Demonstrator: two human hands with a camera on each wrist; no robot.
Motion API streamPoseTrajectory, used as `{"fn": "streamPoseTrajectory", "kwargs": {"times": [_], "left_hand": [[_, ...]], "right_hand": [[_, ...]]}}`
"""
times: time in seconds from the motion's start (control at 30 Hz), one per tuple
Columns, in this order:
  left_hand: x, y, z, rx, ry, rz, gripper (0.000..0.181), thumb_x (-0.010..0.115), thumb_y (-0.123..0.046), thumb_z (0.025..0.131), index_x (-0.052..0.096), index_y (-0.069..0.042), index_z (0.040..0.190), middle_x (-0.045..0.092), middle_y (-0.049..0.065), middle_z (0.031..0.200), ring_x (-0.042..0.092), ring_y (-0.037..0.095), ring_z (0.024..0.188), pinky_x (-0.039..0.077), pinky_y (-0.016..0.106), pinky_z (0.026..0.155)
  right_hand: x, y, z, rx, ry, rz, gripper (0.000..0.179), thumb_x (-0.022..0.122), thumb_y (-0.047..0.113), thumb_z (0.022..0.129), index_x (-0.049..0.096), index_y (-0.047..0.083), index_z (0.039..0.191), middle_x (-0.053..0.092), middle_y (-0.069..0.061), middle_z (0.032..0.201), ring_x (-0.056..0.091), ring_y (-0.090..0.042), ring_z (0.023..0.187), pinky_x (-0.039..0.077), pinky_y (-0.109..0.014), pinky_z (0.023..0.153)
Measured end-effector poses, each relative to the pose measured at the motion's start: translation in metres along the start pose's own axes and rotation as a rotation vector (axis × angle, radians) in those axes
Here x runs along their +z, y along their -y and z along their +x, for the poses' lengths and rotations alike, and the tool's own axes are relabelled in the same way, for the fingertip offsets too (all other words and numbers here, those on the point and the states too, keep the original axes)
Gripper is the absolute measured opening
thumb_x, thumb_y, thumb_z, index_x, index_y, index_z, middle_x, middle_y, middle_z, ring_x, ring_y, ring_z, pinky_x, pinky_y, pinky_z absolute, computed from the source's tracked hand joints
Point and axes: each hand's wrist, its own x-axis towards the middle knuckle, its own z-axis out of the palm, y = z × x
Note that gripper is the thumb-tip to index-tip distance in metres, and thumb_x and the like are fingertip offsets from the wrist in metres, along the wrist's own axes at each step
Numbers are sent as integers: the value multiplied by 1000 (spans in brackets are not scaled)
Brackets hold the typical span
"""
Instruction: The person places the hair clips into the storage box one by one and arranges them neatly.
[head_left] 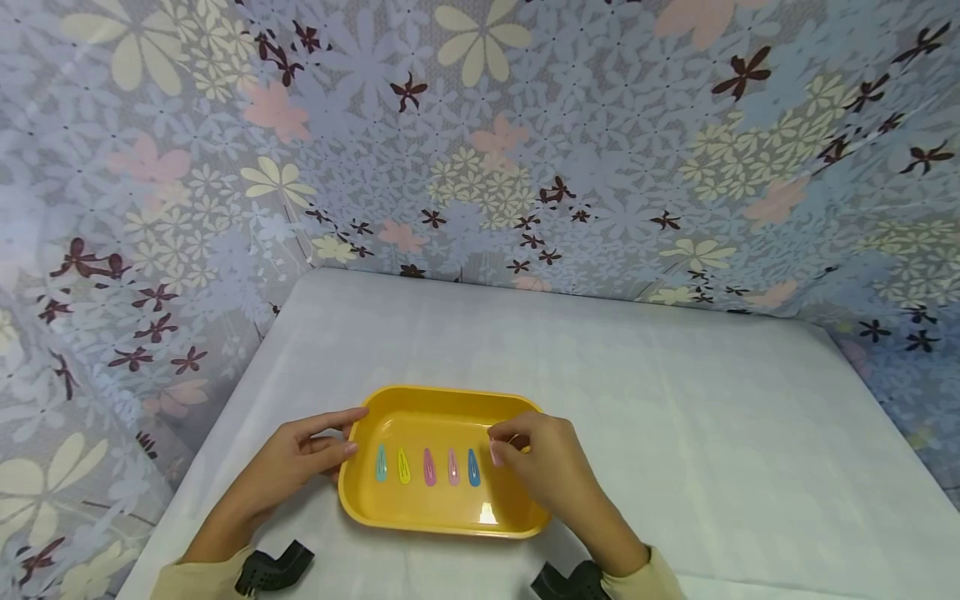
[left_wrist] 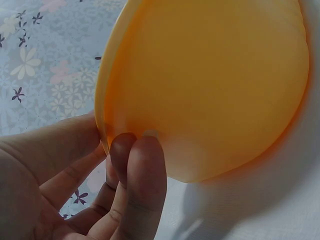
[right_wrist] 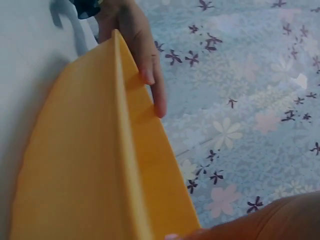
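Note:
A yellow tray [head_left: 420,521] holds a row of snap hair clips: a teal clip [head_left: 381,463], a yellow clip [head_left: 404,467], a dark pink clip [head_left: 429,467], a light pink clip [head_left: 453,467] and a blue clip [head_left: 473,467]. My right hand [head_left: 551,462] pinches another pink hair clip [head_left: 495,452] between thumb and fingers, over the tray's right part, beside the blue one. At the tray's left end, my left hand [head_left: 292,462] grips the rim, thumb and fingertips against the wall. The left wrist view shows those fingertips [left_wrist: 145,165] at the tray's outer side.
The tray rests on a white-covered table [head_left: 637,400], whose cloth stretches off to its right and behind it. Floral fabric [head_left: 480,142] hangs along the back and sides. A black wrist device [head_left: 273,568] sits at the left sleeve, and another [head_left: 570,581] at the right.

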Motion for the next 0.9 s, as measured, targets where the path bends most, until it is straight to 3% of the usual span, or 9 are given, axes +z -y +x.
{"fn": "streamPoseTrajectory", "kwargs": {"times": [0.23,0.47,0.6,0.73,0.8,0.9], "left_hand": [[1,-2,0,-10,-2,1,55,70,-12,99,50,6,147,60,26,117,68,16,81,61,33,71],[1,-2,0,-15,6,1,55,69,-12,99,50,5,147,59,26,116,68,16,82,61,33,72],[0,-2,0,-17,6,-1,55,70,-12,99,50,5,147,59,25,117,68,17,83,61,33,72],[1,-1,0,-21,3,-4,55,70,-12,99,50,5,147,58,25,117,69,17,85,62,34,72],[1,-2,0,-18,3,-4,55,70,-12,99,50,5,147,59,25,118,69,17,85,62,34,72],[0,-2,0,-13,5,-5,55,69,-11,99,50,6,147,59,26,120,69,16,84,62,34,72]], "right_hand": [[15,-2,3,-60,60,-86,11,77,0,88,81,2,98,74,-2,88,65,-10,73,55,-21,63],[27,-2,4,-122,-6,-223,9,76,-2,86,82,4,88,73,-1,80,63,-11,72,55,-22,64],[31,0,5,-124,24,-234,33,70,-8,85,65,12,58,49,9,56,41,-5,57,38,-19,52],[33,3,3,-103,72,-223,53,64,-11,84,38,19,49,21,11,53,22,-6,55,20,-20,50],[33,4,2,-92,80,-245,54,64,-11,85,40,20,48,23,11,53,25,-6,56,24,-20,51],[34,5,1,-69,85,-291,44,65,-11,85,56,17,52,39,10,57,38,-7,60,36,-21,55]]}}
